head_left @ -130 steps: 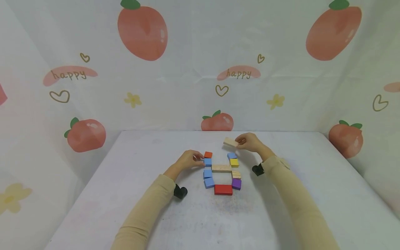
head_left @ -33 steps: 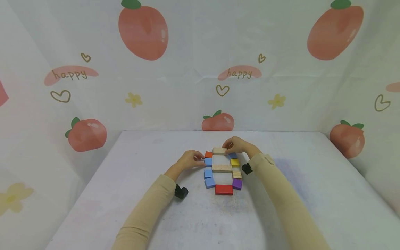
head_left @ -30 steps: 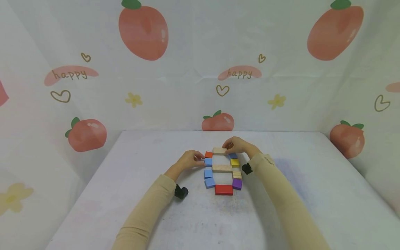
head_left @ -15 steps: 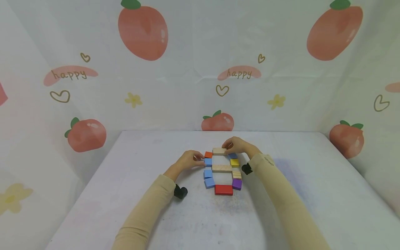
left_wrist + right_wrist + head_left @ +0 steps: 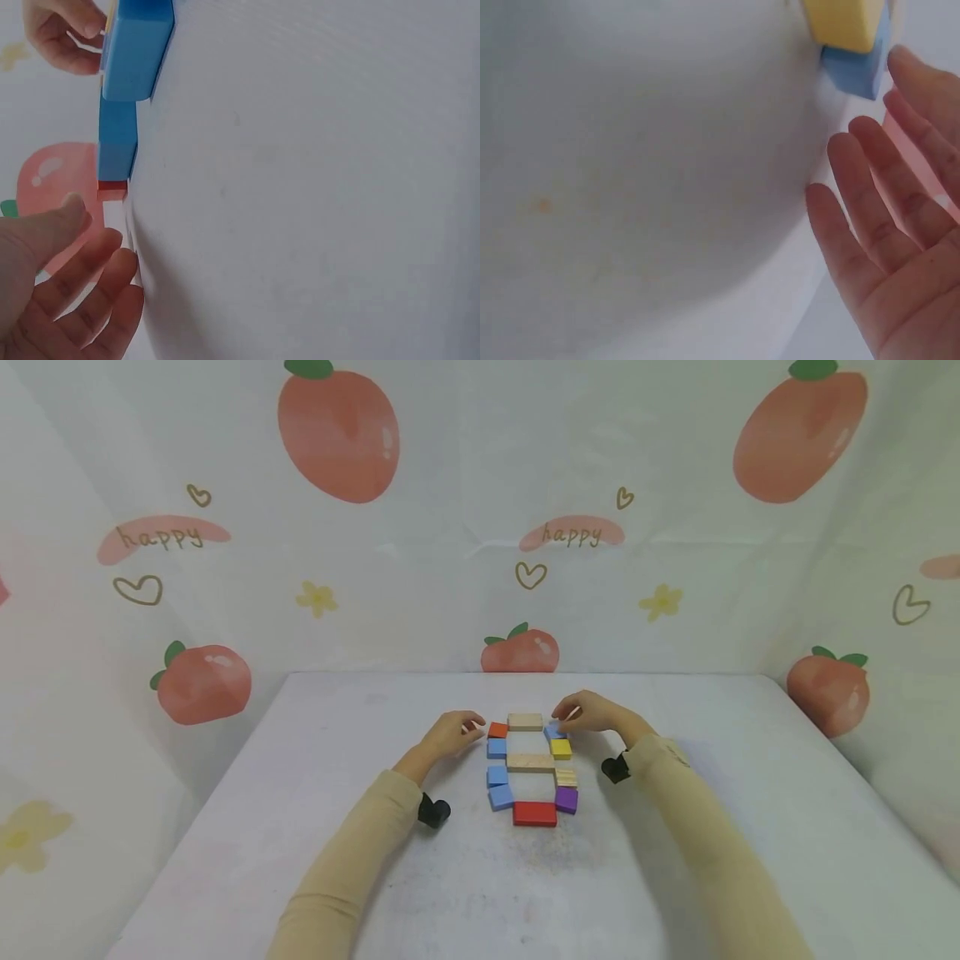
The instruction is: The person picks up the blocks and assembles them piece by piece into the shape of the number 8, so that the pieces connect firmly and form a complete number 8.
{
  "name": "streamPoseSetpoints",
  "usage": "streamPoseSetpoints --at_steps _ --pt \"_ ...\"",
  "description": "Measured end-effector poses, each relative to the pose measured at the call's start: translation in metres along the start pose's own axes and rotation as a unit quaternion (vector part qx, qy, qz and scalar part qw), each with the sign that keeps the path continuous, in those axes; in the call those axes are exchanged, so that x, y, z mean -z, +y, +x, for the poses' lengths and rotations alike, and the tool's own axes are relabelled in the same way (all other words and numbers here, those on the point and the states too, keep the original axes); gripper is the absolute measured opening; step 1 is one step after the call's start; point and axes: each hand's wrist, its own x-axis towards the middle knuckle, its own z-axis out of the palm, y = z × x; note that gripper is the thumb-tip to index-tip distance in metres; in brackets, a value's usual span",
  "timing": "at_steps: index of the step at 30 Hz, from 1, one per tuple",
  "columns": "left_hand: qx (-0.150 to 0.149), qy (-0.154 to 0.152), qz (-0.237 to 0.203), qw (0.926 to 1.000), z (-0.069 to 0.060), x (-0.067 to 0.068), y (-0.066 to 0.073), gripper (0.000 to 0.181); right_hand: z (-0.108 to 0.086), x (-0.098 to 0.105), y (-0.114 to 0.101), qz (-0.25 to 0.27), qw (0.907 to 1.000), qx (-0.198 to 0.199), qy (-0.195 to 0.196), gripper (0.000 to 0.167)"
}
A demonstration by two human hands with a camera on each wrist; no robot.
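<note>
Coloured wooden blocks lie in a figure-eight outline on the table. A pale wood block (image 5: 525,722) tops it, with another pale block (image 5: 530,763) across the middle and a red block (image 5: 535,814) nearest me. An orange-red block (image 5: 498,730) and several blue ones, including a blue block (image 5: 139,56), line the left side. Beside the orange-red block, my left hand (image 5: 452,732) is empty, its fingers loosely bent. My right hand (image 5: 596,712) holds nothing; its fingertips hover by the upper-right blue block (image 5: 855,73), partly covering it in the head view. Its fingers are spread in the right wrist view.
Down the right side sit a yellow block (image 5: 560,748), a small striped wood block (image 5: 566,778) and a purple block (image 5: 566,799). The white table (image 5: 300,827) ends at a fruit-printed cloth backdrop (image 5: 420,610).
The right hand brought the top pale block in from the upper right, set it at the top, then released it and drew back right. The left hand moved slightly away from the left blue block.
</note>
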Motion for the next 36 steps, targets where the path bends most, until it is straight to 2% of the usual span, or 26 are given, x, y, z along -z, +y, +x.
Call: streamPoseSetpoints --at_steps 4,11,16,25,36 --pt "0.000 -0.009 0.014 0.9999 0.004 -0.002 0.001 0.027 -0.004 0.000 0.002 0.008 0.9999 0.001 -0.013 0.030" --pt "0.019 -0.027 0.025 0.9991 0.007 -0.004 0.004 0.032 -0.006 -0.002 0.002 0.015 0.9997 0.011 -0.014 0.028" --pt "0.017 -0.023 0.037 0.9989 0.008 -0.006 0.006 0.032 -0.007 -0.003 0.004 0.015 0.9995 0.026 -0.012 0.027" --pt "0.028 -0.015 0.045 0.9985 0.006 -0.008 0.011 0.031 -0.006 -0.004 0.007 0.016 0.9996 0.022 -0.011 0.027" --pt "0.027 -0.006 0.048 0.9985 0.006 -0.008 0.011 0.030 -0.008 -0.003 0.003 0.010 0.9995 0.028 -0.011 0.028"
